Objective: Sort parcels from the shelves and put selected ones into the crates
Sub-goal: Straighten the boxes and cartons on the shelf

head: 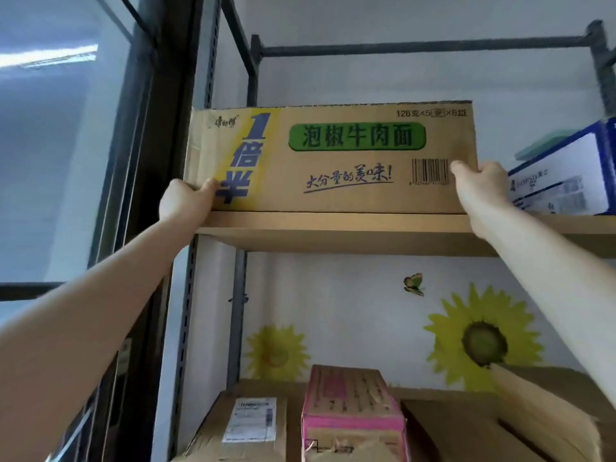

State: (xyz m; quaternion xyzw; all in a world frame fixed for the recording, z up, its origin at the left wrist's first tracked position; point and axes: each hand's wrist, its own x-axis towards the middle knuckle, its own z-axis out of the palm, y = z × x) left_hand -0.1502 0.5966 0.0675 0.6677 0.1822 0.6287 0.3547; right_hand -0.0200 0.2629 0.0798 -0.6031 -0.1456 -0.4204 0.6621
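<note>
Parcels were mostly unsorted, by my reckoning: the big noodle carton (330, 158) sat on the upper shelf board (350, 225), not lifted. The left hand (185, 201) clamped its lower left corner, the right hand (480, 183) gripped its right edge by the barcode. Below waited a pink box (353, 411) and a labelled parcel (246, 425). No crates showed, so nearly everything remained to do.

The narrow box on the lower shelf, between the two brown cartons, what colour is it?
Pink, with tan printed panels; the head view shows it.
</note>
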